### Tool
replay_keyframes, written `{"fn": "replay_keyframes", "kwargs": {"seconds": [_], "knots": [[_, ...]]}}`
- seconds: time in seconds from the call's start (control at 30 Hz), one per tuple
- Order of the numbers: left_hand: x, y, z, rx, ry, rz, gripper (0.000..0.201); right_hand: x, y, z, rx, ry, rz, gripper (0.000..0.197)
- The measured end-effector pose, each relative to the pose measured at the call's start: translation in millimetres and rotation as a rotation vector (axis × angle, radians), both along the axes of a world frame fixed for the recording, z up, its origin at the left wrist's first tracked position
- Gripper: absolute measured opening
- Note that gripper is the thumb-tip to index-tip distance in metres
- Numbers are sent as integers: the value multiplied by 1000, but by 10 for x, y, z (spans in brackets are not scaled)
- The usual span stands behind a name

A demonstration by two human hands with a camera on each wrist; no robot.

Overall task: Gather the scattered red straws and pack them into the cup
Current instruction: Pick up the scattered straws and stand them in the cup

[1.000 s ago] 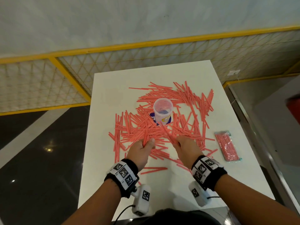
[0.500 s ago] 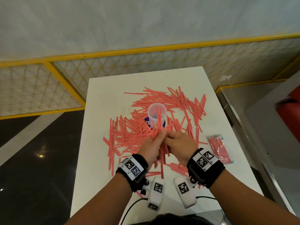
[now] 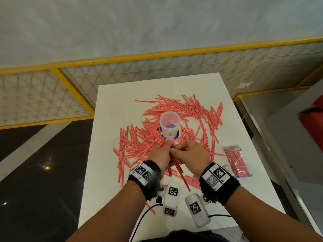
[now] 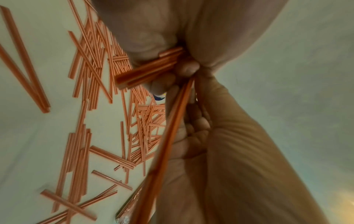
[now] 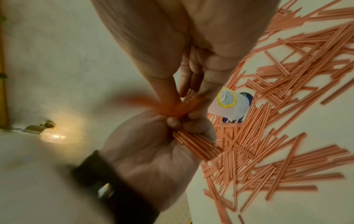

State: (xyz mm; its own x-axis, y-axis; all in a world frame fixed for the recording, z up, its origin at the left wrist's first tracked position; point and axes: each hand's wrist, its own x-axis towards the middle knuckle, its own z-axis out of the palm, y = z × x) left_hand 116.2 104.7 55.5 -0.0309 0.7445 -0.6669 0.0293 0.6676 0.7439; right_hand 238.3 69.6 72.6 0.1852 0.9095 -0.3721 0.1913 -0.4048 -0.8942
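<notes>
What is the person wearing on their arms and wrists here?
Bare forearms, no sleeves. Each wrist carries a black band topped with white square-code markers. A white camera block, also code-marked, hangs under each wrist; thin black cables trail from them.

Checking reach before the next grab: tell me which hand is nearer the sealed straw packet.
Right. The right hand is closer to the sealed straw packet at the table's right side; the left hand is beyond it, farther left.

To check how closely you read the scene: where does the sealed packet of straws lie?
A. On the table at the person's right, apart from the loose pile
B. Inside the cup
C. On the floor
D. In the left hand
A: the sealed packet lies flat on the table to the right of the scattered straws.
</notes>
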Motion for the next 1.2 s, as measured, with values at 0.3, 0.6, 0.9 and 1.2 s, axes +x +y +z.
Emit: {"fn": "replay_keyframes", "kwargs": {"seconds": [0.3, 0.6, 0.9, 1.2], "knots": [[-172, 163, 258, 298, 133, 22, 56, 142, -202, 151, -352, 323, 306, 36], [-98, -5, 531, 593, 24, -94, 44, 43, -28, 223, -285, 586, 305, 24], [-88, -121, 600, 585, 8, -176, 23, -41, 27, 233, -96, 708, 452, 82], [-111, -156, 583, 578, 131, -278, 62, -117, 70, 222, 74, -45, 582, 13]]}}
